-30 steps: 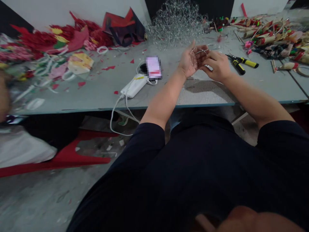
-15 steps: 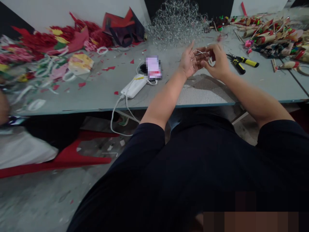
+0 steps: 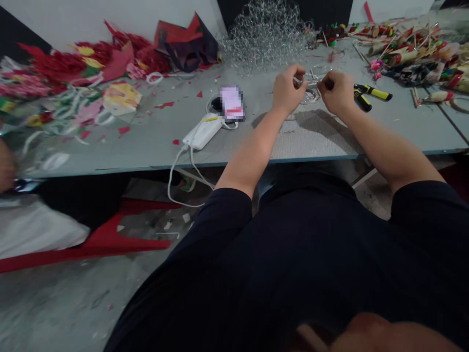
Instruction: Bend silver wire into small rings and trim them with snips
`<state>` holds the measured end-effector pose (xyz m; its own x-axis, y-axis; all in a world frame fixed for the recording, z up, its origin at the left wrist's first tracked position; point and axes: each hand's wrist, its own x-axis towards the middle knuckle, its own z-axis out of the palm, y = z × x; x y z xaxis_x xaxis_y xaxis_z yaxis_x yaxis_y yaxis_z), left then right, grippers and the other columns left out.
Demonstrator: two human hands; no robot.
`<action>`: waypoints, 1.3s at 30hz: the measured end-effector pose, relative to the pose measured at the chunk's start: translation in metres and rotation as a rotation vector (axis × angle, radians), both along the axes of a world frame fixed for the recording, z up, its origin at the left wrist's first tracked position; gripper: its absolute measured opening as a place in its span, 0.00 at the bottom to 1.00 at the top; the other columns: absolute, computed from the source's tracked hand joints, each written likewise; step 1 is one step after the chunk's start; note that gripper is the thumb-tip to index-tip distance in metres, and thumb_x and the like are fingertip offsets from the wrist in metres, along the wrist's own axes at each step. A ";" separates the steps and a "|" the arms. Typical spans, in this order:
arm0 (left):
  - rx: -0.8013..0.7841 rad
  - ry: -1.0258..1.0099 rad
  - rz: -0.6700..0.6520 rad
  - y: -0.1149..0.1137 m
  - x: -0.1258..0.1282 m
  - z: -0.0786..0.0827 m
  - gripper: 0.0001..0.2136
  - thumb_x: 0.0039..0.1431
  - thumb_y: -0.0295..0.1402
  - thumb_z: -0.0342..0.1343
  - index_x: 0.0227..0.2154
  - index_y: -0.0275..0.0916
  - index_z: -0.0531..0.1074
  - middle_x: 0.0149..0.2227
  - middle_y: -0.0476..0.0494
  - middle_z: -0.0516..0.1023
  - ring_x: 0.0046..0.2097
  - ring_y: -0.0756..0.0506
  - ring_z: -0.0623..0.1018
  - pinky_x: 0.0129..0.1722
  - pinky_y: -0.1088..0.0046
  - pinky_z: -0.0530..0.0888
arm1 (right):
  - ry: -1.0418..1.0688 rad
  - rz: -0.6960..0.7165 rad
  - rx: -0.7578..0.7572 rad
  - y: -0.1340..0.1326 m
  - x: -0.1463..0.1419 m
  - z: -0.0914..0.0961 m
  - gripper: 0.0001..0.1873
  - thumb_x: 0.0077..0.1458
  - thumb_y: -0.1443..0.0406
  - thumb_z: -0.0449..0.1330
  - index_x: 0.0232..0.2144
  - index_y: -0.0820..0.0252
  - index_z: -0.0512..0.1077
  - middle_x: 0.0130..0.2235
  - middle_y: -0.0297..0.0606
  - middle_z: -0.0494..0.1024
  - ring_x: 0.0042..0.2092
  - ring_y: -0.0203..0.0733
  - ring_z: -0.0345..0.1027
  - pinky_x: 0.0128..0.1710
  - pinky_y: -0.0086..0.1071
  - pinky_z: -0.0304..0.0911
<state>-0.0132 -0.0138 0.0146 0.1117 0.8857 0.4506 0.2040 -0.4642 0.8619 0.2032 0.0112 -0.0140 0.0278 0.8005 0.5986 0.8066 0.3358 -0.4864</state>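
Note:
My left hand (image 3: 288, 91) is over the table with its fingers curled and the thumb close to the fingertips, pinching a thin silvery wire (image 3: 312, 84). Facing it, my right hand (image 3: 336, 92) is closed, its thumb and forefinger pressed together on the same wire. Between and below both hands lies a loose ring of silvery wire (image 3: 309, 98) on the tabletop. Just right of my right hand rest pliers (image 3: 372, 93) with yellow and black handles, partly covered by that hand. The wire is too fine to follow to its ends.
A big tangle of silvery wire (image 3: 267, 39) stands behind the hands. To the left are a phone (image 3: 231, 101), a white power bank (image 3: 203, 132) with a cable, and red artificial flowers (image 3: 91, 63). Bamboo pieces (image 3: 406, 56) are heaped right. Another person's arm (image 3: 5, 166) shows far left.
My left hand has turned from palm-up and spread to curled fingers. My right hand has closed into a pinch. The wire ring has gone from my left palm to the table.

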 end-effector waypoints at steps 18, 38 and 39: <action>0.090 0.212 -0.002 0.023 0.002 -0.023 0.05 0.70 0.49 0.67 0.37 0.61 0.82 0.53 0.44 0.93 0.67 0.31 0.83 0.80 0.47 0.76 | 0.084 0.075 -0.080 0.012 0.008 0.002 0.52 0.55 0.03 0.51 0.27 0.37 0.63 0.20 0.33 0.65 0.41 0.51 0.59 0.49 0.52 0.61; 0.011 0.139 0.276 0.037 0.011 -0.041 0.16 0.72 0.35 0.73 0.31 0.57 0.72 0.40 0.50 0.91 0.51 0.38 0.84 0.67 0.52 0.80 | 0.031 -0.053 -0.037 -0.008 -0.013 0.004 0.28 0.86 0.64 0.68 0.34 0.43 0.58 0.42 0.35 0.85 0.43 0.45 0.67 0.53 0.41 0.67; -0.010 0.141 0.276 0.036 0.011 -0.041 0.16 0.71 0.37 0.72 0.31 0.57 0.72 0.38 0.50 0.90 0.52 0.38 0.84 0.67 0.53 0.79 | 0.025 -0.051 -0.040 -0.011 -0.014 0.005 0.29 0.86 0.66 0.67 0.34 0.43 0.57 0.43 0.35 0.84 0.43 0.45 0.66 0.53 0.41 0.67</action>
